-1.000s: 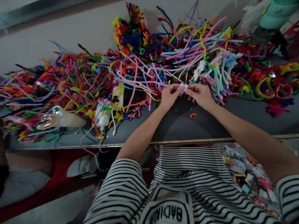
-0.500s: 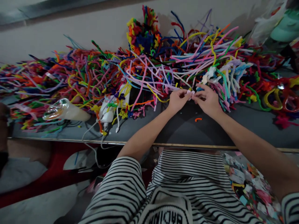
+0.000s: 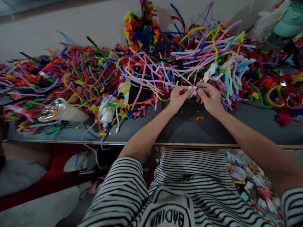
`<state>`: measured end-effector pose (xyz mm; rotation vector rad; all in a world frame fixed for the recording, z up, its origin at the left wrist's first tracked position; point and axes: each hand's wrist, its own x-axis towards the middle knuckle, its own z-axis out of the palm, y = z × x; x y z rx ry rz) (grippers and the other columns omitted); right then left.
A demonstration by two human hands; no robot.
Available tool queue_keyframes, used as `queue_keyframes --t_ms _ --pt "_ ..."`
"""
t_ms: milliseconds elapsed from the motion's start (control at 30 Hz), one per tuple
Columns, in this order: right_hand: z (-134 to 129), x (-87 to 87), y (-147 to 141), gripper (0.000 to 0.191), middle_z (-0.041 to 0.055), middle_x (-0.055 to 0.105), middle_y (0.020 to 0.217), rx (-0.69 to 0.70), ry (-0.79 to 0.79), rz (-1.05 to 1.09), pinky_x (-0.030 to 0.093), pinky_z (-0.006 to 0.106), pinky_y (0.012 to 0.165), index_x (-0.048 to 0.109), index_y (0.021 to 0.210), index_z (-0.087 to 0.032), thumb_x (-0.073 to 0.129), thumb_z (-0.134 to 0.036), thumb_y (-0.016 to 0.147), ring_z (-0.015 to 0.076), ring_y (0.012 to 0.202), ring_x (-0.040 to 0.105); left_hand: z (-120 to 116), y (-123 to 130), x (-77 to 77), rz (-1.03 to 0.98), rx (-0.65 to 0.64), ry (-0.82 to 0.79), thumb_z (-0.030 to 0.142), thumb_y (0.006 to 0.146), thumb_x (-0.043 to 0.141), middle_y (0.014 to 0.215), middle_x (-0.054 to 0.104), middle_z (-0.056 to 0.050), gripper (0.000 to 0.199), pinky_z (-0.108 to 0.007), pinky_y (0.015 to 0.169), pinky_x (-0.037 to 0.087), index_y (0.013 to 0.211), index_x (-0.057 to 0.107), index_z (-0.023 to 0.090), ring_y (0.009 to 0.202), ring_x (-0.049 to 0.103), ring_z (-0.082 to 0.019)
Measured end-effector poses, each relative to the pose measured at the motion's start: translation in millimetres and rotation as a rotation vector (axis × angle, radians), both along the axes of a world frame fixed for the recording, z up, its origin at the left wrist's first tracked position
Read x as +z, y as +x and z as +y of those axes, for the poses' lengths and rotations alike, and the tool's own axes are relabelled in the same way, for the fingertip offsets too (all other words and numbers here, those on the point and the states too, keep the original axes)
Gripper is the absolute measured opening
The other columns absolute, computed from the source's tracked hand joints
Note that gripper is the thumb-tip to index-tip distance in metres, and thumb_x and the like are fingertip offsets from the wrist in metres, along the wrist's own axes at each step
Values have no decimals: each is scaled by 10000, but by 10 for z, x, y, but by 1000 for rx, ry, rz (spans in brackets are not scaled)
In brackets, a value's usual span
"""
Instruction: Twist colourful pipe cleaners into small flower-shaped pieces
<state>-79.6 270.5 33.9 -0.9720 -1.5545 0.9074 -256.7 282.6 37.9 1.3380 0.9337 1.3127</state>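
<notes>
Counter: orange scrap nearest. Beyond scrap, left hand fingers clamped on pale pink piece; right hand beside piece, grip cannot be told. Slack pinch could drop piece; stem pile farther beyond scrap could snag it.

Fuzzy flower, smooth matt tabletop

Through one head-worn camera we look forward and steeply down from close above our striped shirt at six o'clock, across the tabletop to the wall at twelve, with our left hand and right hand near the centre, toward two o'clock.
</notes>
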Motion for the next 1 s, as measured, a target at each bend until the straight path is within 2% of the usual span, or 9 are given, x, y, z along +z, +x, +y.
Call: queue_keyframes --t_ms 167,333,467,600,733,867,1000 --pt "24 -29 4 644 41 737 864 -28 -23 25 538 324 486 615 1301 -307 628 -800 886 180 591 662 92 -63 -95 63 -3 9 693 916 661 694 674 -15 510 -252 523 475 1048 749 208 604 642 -125" --pt "25 -32 3 723 58 739 942 -45 23 20 604 374 612 554 1370 -314 742 -754 828 205 688 687 197 -116 -211 190 38 241 785 1001 326 943 764 -126 739 -342 619 571 1225 691 183 833 768 -240" --pt "-11 6 -3 689 55 731 968 -25 32 13 619 383 650 560 1349 -308 782 -696 824 199 716 676 239 -156 -253 280 82 374 771 1021 211 1014 758 -148 786 -391 695 610 1311 656 192 987 776 -293" --pt "-46 51 -19 521 41 695 902 -4 27 -9 619 373 637 633 1146 -274 807 -641 820 183 693 650 263 -200 -275 301 97 418 784 1012 210 1112 756 -164 804 -413 751 635 1389 630 211 1092 758 -321" --pt "-40 60 -20 433 31 646 821 -21 34 13 611 377 646 638 938 -256 822 -625 807 183 689 636 293 -245 -311 286 57 442 772 1014 280 1356 703 -119 725 -400 839 637 1507 556 317 1174 742 -307" --pt "-14 54 -14 486 1 597 694 35 -108 52 509 329 499 627 914 -261 768 -717 823 152 548 566 259 -270 -285 267 -27 480 692 1044 349 1513 638 -73 618 -389 864 641 1549 516 376 1162 746 -271" --pt "-5 63 -31 599 20 675 780 86 -165 80 447 300 435 668 1009 -271 713 -828 792 156 551 598 134 -256 -189 415 -28 613 666 1039 420 1511 652 -80 587 -438 1006 621 1488 603 335 1331 670 -287"
